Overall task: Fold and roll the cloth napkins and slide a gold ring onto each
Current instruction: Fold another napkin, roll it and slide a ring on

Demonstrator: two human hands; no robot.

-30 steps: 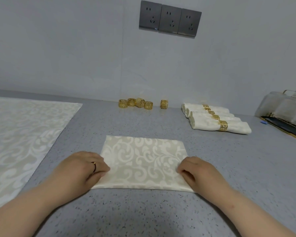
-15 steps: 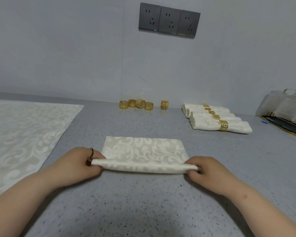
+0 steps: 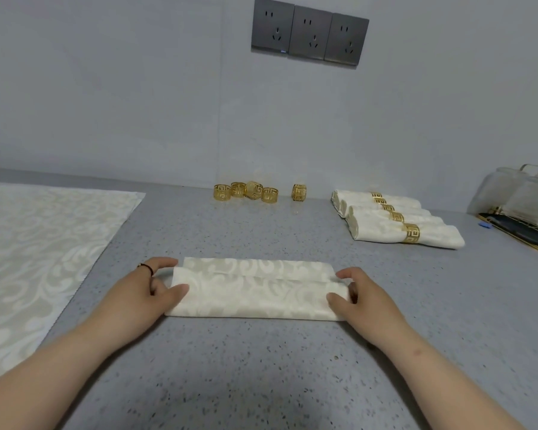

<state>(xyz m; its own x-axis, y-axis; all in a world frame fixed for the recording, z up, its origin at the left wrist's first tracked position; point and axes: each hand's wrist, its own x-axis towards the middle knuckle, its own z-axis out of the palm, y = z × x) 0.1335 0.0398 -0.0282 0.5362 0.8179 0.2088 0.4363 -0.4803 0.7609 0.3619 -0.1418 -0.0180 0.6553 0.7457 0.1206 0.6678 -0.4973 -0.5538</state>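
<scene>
The folded napkin lies in the middle of the grey speckled counter; the left hand and the right hand each pinch one end of it. By the pale wall, under three sockets, stand loose gold rings.

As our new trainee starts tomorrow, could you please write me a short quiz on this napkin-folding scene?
1. Multiple choice: how many loose gold rings stand near the wall? A) three B) five C) eight
2. True or false: the finished rolled napkins lie to the left of the folded napkin that both hands grip.
3. Short answer: which one wears a finger ring, the left hand or the right hand?
Key: 1 B; 2 false, they lie to its right; 3 the left hand.
</scene>
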